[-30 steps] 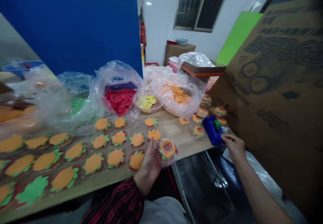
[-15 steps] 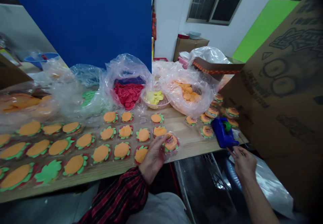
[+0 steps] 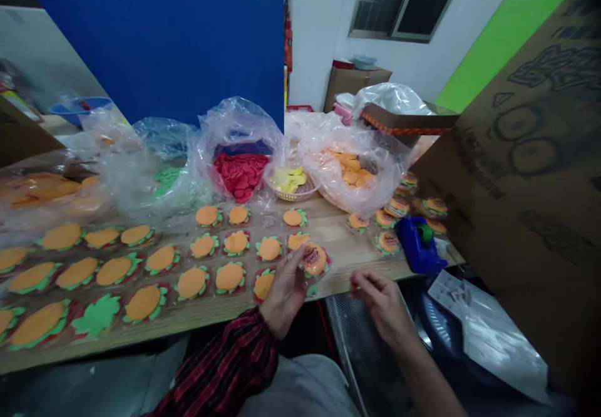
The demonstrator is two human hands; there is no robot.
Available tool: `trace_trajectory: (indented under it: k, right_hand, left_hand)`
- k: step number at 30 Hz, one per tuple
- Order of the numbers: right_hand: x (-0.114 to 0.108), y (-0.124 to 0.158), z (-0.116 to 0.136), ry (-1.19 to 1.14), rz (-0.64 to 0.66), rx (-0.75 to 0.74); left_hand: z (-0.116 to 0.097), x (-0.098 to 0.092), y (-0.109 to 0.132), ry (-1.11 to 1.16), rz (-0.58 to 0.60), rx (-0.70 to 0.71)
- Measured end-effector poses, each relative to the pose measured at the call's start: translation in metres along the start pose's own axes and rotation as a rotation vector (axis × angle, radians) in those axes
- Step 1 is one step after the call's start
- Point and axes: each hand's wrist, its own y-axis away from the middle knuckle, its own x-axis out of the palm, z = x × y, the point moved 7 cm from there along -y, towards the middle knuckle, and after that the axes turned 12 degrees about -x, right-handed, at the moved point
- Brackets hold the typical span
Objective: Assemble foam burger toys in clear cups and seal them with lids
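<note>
My left hand (image 3: 285, 293) holds a clear-packed toy burger (image 3: 314, 259) at the table's front edge, its orange top printed with dark lettering. Between that pack and the blue tape dispenser (image 3: 419, 246), my right hand (image 3: 375, 295) is raised with thumb and fingers pinched together; whatever lies between the fingertips is too small to make out. Rows of packs with orange, green and red pieces (image 3: 230, 277) spread over the wooden table to the left. Several printed burger packs (image 3: 387, 241) lie beside the dispenser.
Behind the packs stand plastic bags of red pieces (image 3: 241, 173) and orange pieces (image 3: 353, 169), with a basket of yellow pieces (image 3: 292, 182) between them. A big cardboard box (image 3: 526, 216) rises on the right. A plastic sheet (image 3: 498, 335) lies below the dispenser.
My right hand has moved left from the tape dispenser toward the held pack. My left hand still holds the burger pack, now turned slightly.
</note>
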Motion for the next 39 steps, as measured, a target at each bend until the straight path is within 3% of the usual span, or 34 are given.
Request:
trace_trajectory:
  k: [3,6,13,18,21,25,28,31,35,39]
  right_hand:
    - [0.052,0.009,0.003,-0.044,0.173,0.013]
    - [0.067,0.009,-0.006,-0.03,0.183,-0.01]
    - [0.071,0.007,-0.021,-0.096,0.122,0.032]
    - [0.045,0.014,-0.007,0.05,-0.118,-0.102]
    - [0.051,0.019,-0.007,0.115,-0.05,-0.063]
    - [0.064,0.022,-0.017,-0.169,-0.058,0.031]
    - [0.059,0.018,-0.025,-0.3,-0.119,0.035]
    - [0.044,-0.001,-0.036,-0.364,-0.171,0.06]
    - [0.023,-0.059,-0.046,-0.229,-0.234,0.032]
    - [0.025,-0.111,-0.047,-0.091,-0.179,0.011]
  left_hand:
    - [-0.003,0.001,0.004,-0.012,-0.001,0.054]
    - [-0.004,0.0,0.007,0.004,-0.001,0.08]
    - [-0.009,-0.007,0.009,0.008,-0.05,0.124]
    - [-0.015,-0.004,0.012,-0.041,-0.031,0.186]
    - [-0.009,-0.005,0.011,-0.072,-0.03,0.191]
    - [0.006,0.0,0.005,-0.151,0.049,0.146]
    - [0.016,0.004,0.003,-0.173,0.111,0.059]
    - [0.025,0.0,0.003,-0.151,0.131,-0.068]
    - [0.026,-0.014,0.009,-0.129,0.1,-0.118]
    - [0.019,-0.023,0.021,-0.168,0.12,-0.135]
